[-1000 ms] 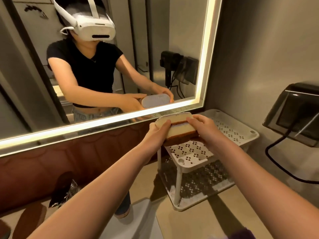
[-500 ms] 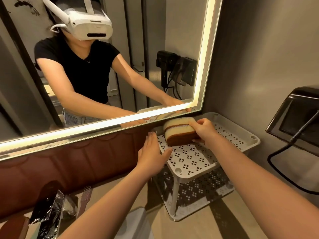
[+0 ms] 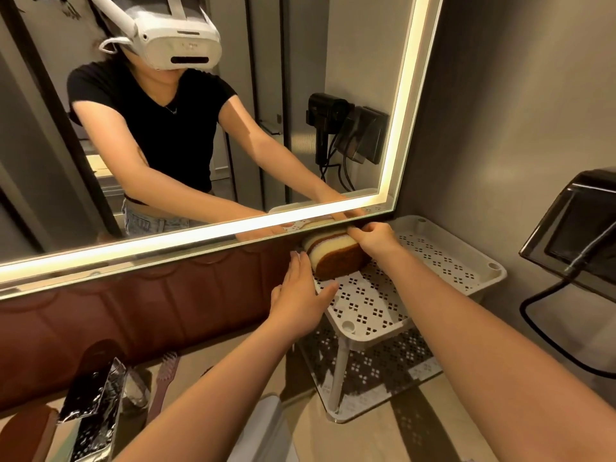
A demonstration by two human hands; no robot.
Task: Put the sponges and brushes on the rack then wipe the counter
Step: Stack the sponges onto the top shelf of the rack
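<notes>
Mid-frame, the right hand (image 3: 375, 240) pinches a yellow-and-brown soft sponge (image 3: 336, 258) on the top shelf of a white plastic rack with holes (image 3: 376, 305). The left hand (image 3: 300, 291) lies spread flat just beside it. The rack stands on a pale stone table (image 3: 360, 441) under a big lit mirror (image 3: 300, 95).

Dim, warm room. LED strip (image 3: 200, 237) edging mirror (image 3: 266, 95) main source, blown out, 9 to 1 o'clock. Sheen on wall (image 3: 500, 145) at 2 o'clock. Rack (image 3: 366, 341) shadow perforated, 5 o'clock. Lines bow near edges.
</notes>
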